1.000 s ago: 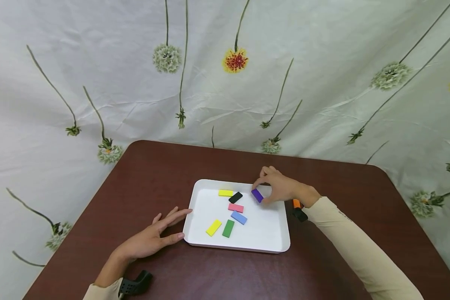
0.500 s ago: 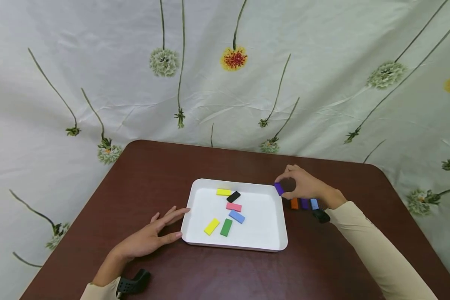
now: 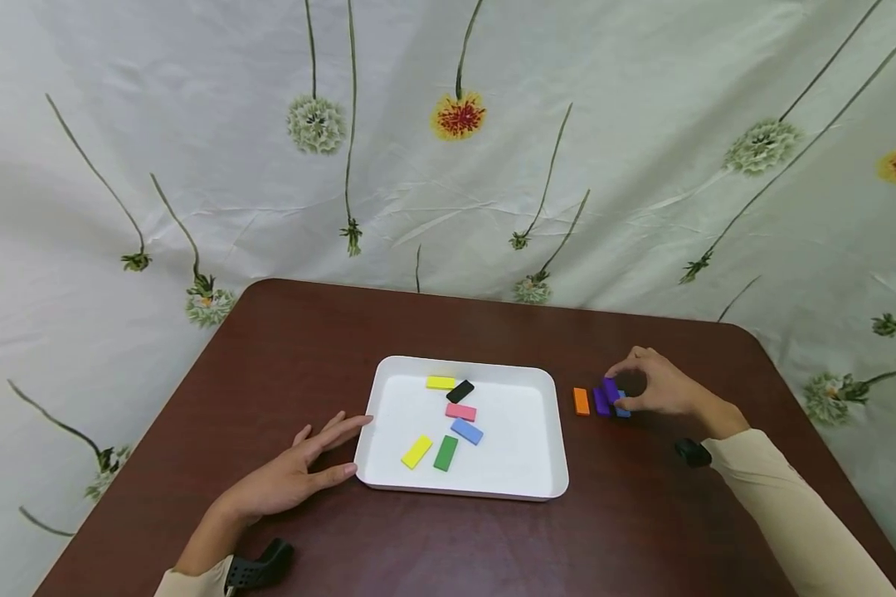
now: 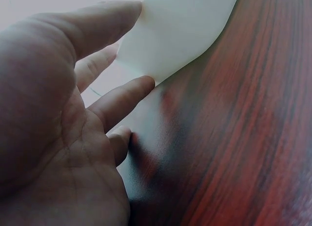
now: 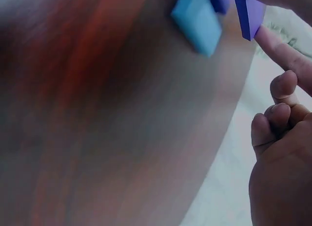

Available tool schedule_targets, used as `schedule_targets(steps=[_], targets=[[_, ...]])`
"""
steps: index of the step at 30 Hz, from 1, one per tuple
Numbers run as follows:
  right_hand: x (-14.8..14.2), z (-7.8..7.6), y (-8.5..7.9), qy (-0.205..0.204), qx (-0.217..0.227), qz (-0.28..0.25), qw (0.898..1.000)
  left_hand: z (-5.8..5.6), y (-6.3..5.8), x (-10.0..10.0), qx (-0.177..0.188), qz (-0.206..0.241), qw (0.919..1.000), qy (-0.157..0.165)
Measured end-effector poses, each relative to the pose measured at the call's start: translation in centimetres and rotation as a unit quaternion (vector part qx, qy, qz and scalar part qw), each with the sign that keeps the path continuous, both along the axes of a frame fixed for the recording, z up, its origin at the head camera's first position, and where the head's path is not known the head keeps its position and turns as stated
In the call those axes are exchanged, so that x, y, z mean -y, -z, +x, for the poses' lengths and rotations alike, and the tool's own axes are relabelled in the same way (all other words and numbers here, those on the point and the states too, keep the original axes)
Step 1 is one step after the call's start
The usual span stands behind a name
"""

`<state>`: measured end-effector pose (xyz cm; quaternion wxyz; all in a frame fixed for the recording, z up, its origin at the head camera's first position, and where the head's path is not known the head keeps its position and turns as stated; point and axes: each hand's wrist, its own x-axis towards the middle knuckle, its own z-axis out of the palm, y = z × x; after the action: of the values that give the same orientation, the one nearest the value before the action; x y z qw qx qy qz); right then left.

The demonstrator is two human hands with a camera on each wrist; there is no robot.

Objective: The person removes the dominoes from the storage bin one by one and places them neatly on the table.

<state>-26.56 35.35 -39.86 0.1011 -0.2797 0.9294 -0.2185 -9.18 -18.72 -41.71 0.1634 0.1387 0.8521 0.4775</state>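
Between thumb and index finger my right hand (image 3: 660,385) pinches a purple block (image 5: 251,14), held above the table to the right of the tray. Just below it lie another purple block (image 3: 601,402) and a light blue block (image 5: 197,24), partly hidden in the head view by the held block and fingers. An orange block (image 3: 581,401) lies to their left. My left hand (image 3: 287,477) has its fingers extended, with fingertips touching the left side of the white tray (image 3: 508,489); in the left wrist view the thumb and fingers (image 4: 124,99) meet its wall.
Inside the tray lie two yellow blocks (image 3: 416,452), a black block (image 3: 460,391), a pink block (image 3: 460,412), a blue block (image 3: 466,431) and a green block (image 3: 445,453). The dark red-brown table (image 3: 448,539) ends at a flowered cloth (image 3: 642,166) behind.
My right hand has carried the purple block from inside the tray, over its right rim, to above the row of blocks on the table. My left hand has stayed at the tray.
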Motion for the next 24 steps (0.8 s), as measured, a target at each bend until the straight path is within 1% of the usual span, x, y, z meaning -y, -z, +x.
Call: schedule_targets(steps=[5, 11, 19, 24], targets=[[-1.6, 0.6, 0.5, 0.024, -0.005, 0.009, 1.0, 0.0, -0.1, 0.1, 0.001, 0.001, 1.0, 0.0], [-2.8, 1.0, 0.9, 0.035, 0.002, 0.013, 0.999, 0.2, -0.1, 0.3, 0.003, -0.002, 1.0, -0.001], [-3.7, 1.3, 1.4, 0.049, 0.001, 0.027, 0.998, -0.1, 0.2, 0.3, -0.001, 0.003, 1.0, 0.003], [-3.9, 1.4, 1.5, 0.055, 0.009, 0.023, 0.998, -0.1, 0.2, 0.4, -0.004, 0.006, 1.0, 0.006]])
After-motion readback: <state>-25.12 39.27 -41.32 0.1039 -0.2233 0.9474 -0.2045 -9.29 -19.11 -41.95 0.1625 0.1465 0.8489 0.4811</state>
